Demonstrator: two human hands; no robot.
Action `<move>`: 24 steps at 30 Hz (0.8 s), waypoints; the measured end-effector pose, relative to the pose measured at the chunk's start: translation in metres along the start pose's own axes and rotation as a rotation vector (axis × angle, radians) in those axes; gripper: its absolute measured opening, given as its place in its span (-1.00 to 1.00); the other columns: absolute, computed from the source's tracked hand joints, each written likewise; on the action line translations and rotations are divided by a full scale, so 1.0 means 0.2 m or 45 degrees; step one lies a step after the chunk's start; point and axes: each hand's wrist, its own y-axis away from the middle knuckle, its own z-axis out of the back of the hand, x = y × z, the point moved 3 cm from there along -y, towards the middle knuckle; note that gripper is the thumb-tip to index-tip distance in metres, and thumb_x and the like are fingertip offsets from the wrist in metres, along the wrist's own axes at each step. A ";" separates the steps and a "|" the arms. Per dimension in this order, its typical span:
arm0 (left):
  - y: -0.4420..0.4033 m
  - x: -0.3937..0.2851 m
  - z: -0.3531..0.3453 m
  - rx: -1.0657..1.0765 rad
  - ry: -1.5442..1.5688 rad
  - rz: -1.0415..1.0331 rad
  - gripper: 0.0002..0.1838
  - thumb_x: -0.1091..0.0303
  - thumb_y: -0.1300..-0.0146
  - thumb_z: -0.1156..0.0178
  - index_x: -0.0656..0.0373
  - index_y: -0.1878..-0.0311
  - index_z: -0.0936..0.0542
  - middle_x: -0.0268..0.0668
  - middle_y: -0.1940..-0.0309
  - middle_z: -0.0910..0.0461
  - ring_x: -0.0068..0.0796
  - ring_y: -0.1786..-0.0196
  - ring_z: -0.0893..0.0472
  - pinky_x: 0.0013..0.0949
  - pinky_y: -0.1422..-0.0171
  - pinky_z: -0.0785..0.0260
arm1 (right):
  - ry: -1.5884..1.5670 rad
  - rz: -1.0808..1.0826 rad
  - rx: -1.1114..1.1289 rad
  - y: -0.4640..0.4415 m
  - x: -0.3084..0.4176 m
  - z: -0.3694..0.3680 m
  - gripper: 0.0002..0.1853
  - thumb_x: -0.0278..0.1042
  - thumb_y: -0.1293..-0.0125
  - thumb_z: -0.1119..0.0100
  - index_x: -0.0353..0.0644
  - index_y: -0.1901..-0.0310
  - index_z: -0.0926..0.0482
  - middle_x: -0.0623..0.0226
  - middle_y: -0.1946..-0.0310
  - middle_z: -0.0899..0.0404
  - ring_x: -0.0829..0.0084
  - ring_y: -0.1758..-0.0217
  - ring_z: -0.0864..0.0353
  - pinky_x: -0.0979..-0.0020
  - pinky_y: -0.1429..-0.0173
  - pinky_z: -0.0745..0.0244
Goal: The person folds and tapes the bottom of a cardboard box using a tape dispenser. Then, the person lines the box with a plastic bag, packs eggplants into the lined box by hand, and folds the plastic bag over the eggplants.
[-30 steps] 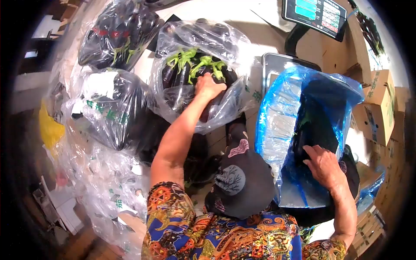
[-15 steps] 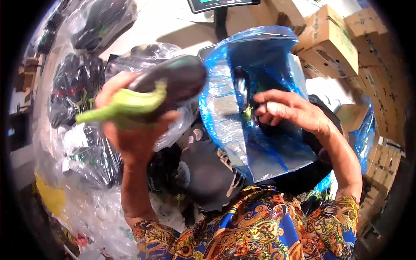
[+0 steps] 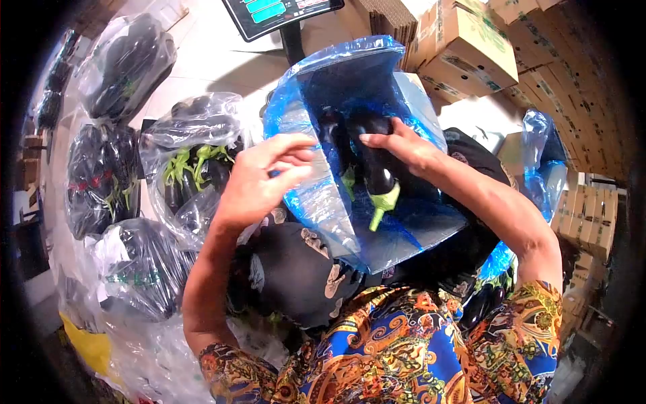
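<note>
My right hand (image 3: 406, 145) grips a dark purple eggplant (image 3: 375, 158) inside a blue plastic liner bag (image 3: 316, 188). The eggplant's green cap and stem point down toward me. Another eggplant (image 3: 333, 138) lies to its left in the bag, partly in shadow. Just outside the bag's left edge is my left hand (image 3: 266, 172), with nothing in it and its fingers loosely bent and apart. Left of that hand, an opened clear bag (image 3: 195, 135) holds several eggplants with green stems.
Filled clear bags of eggplants (image 3: 104, 178) stand along the left. A scale display (image 3: 269, 13) rises at the top. Cardboard boxes (image 3: 471, 50) are stacked at the right, near a second blue liner bag (image 3: 542, 165). Loose clear plastic (image 3: 155, 357) covers the lower left.
An eggplant that was in my left hand above the clear bags is now in the blue-lined bag under my right hand. My left hand is now empty, and the view has shifted.
</note>
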 end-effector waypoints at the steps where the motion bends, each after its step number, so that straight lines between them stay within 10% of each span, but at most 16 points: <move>1: 0.03 0.06 0.03 -0.102 0.120 0.060 -0.60 0.48 -0.23 -0.26 0.30 -0.14 -0.52 -0.20 0.11 -0.63 -0.49 0.05 -0.61 -0.41 -0.12 -0.47 | 0.056 -0.020 -0.030 -0.07 -0.04 0.01 -0.23 -0.05 -0.14 -0.39 -0.42 -0.23 -0.30 0.04 -0.07 -0.51 0.29 -0.07 -0.56 0.30 -0.18 -0.44; 18: 0.46 0.62 0.17 -0.708 0.266 0.374 -0.65 0.31 -0.32 -0.13 0.36 -0.05 -0.54 -0.25 0.20 -0.63 -0.53 0.17 -0.61 -0.48 0.06 -0.45 | 1.122 0.154 -0.057 -0.44 -0.27 0.01 -0.30 0.09 -0.36 -0.10 -0.40 -0.23 -0.22 -0.35 -0.03 -0.47 -0.21 -0.21 -0.43 0.06 -0.21 -0.37; 21: 0.50 0.61 0.28 -0.755 -0.042 0.349 -0.68 0.31 -0.31 -0.12 0.37 0.00 -0.57 -0.24 0.17 -0.64 -0.49 0.20 -0.61 -0.44 0.08 -0.44 | 1.579 0.388 -0.148 -0.38 -0.27 0.02 -0.26 0.18 -0.34 -0.08 -0.44 -0.20 -0.30 -0.31 0.16 -0.57 -0.15 -0.03 -0.57 0.04 -0.09 -0.44; 24: 0.54 0.76 0.41 -0.813 -0.834 -0.055 -0.67 0.30 -0.26 -0.14 0.33 0.01 -0.55 -0.05 0.10 -0.60 -0.05 0.05 -0.56 -0.15 -0.07 -0.40 | 1.365 0.436 -0.078 -0.35 -0.03 0.14 -0.59 -0.05 -0.28 -0.22 -0.28 0.09 -0.56 -0.13 0.27 -0.61 -0.15 0.16 -0.57 0.05 0.03 -0.49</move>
